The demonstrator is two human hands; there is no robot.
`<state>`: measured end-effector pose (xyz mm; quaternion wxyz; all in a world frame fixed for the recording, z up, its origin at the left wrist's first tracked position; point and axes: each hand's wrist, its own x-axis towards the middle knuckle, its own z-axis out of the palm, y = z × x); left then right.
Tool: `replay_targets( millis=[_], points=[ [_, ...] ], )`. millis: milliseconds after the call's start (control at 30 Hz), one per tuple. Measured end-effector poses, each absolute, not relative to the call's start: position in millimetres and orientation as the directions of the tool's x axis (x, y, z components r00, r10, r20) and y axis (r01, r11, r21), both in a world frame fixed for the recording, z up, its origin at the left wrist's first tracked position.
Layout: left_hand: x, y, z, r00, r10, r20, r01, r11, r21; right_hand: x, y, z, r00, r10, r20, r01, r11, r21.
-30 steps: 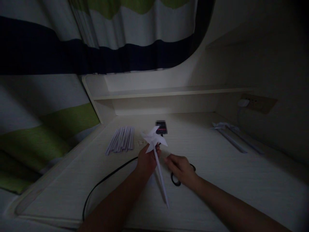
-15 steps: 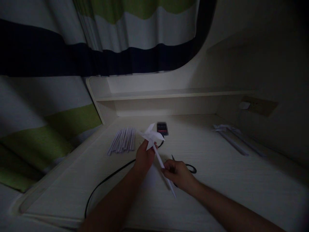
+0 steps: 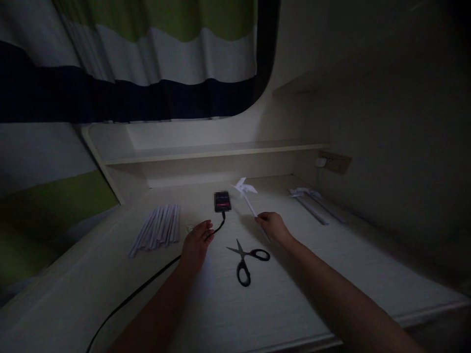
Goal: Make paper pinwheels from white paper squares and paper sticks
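Observation:
My right hand (image 3: 272, 226) grips the stick of a white paper pinwheel (image 3: 245, 189), holding it out over the desk with the wheel pointing away from me. My left hand (image 3: 196, 240) rests flat on the pale desk (image 3: 331, 274) with nothing in it, fingers loosely spread, beside a black cable (image 3: 147, 287). Black scissors (image 3: 246, 260) lie open on the desk between my two forearms.
A bundle of white paper sticks (image 3: 158, 229) lies at the left. A small dark device (image 3: 222, 201) sits at the cable's end. More finished paper pinwheels (image 3: 312, 203) lie at the right near a wall socket (image 3: 333, 162). A shelf (image 3: 213, 149) and striped curtain (image 3: 128, 54) stand behind.
My left hand let go of the pinwheel and dropped to the desk. My right hand took the stick and carried the pinwheel right and away. The view swung right, uncovering the scissors.

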<state>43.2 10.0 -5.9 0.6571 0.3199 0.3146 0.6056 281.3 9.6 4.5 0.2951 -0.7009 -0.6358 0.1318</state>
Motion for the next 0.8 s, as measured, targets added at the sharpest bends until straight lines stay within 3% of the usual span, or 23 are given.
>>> replay_targets(
  millis=[133,267,533,800],
  points=[
    [42.6,10.1,-6.2,0.074,0.996,-0.043,-0.535,0.076,0.841,343.9,25.6,2.0,0.408,0.901,0.146,0.846,-0.313,-0.431],
    [46.5,9.1,-5.1,0.057,0.995,-0.078,-0.476,0.095,0.874,378.2,30.7,-13.2,0.52,0.849,0.092,0.825,-0.472,-0.309],
    [53.2,4.1,1.7,0.043,0.986,-0.159,-0.395,0.162,0.904,391.5,46.5,-33.4,0.58,0.811,0.071,0.809,-0.564,-0.166],
    [53.4,4.0,-1.2,0.074,0.988,-0.134,-0.345,0.152,0.926,392.4,47.4,-37.0,0.595,0.796,0.113,0.803,-0.586,-0.105]
  ],
)
